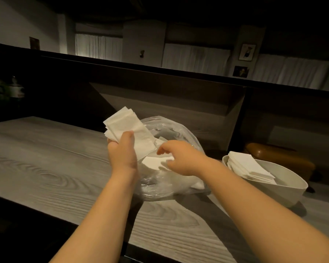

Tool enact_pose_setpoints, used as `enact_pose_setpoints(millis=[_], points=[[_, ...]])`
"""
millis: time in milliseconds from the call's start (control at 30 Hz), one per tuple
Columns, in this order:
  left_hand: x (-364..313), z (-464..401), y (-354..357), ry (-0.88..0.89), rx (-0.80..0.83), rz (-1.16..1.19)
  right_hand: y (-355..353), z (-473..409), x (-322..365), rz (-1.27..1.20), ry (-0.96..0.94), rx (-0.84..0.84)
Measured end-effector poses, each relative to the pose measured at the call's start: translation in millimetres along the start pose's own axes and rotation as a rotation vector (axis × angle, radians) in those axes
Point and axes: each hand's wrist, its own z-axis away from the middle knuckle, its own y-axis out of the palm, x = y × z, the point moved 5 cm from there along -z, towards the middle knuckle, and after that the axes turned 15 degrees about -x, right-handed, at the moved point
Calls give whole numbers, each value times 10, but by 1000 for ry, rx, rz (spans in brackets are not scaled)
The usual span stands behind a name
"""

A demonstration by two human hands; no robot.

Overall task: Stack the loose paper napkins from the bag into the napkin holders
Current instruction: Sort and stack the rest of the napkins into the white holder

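Left hand (121, 150): fingers curled round a fanned bundle of white napkins (127, 130), thumb across the front, gripping it at its lower end. The bundle is raised above the table, tilted up and to the left, just left of the bag's mouth.

Right hand (178, 158): reaching into the clear plastic bag (171, 185), thumb and fingers closing in a pinch on a single napkin (152, 162) lying on top of the loose pile inside. The grip is partly hidden by the hand itself.

Both forearms are bare and extend forward from the lower edge of the view, converging at the bag.

The bag rests on a grey wood-grain table (45, 164). To its right, near but apart, stands a white bowl-shaped holder (285, 190) containing a neat stack of napkins (249, 166).

Behind the table, a dark partition (159, 76) runs across. Beyond it are pale curtains (194, 57) and small framed pictures (246, 52) on a wall. The room is dimly lit.
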Motion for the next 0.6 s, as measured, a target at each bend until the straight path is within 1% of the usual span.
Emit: enact_pose_setpoints(millis=[67, 133, 233, 367, 600], points=[[-10, 15, -4, 9, 3, 10, 182, -46, 16, 84, -43, 171], [-10, 12, -5, 13, 10, 15, 282, -65, 19, 175, -58, 252], [16, -22, -10, -1, 4, 21, 329, -95, 43, 302, -111, 194], [40, -28, -18, -27, -1, 40, 328, -90, 100, 379, -192, 75], [28, 14, -30, -11, 15, 17, 334, -25, 140, 324, -141, 74]])
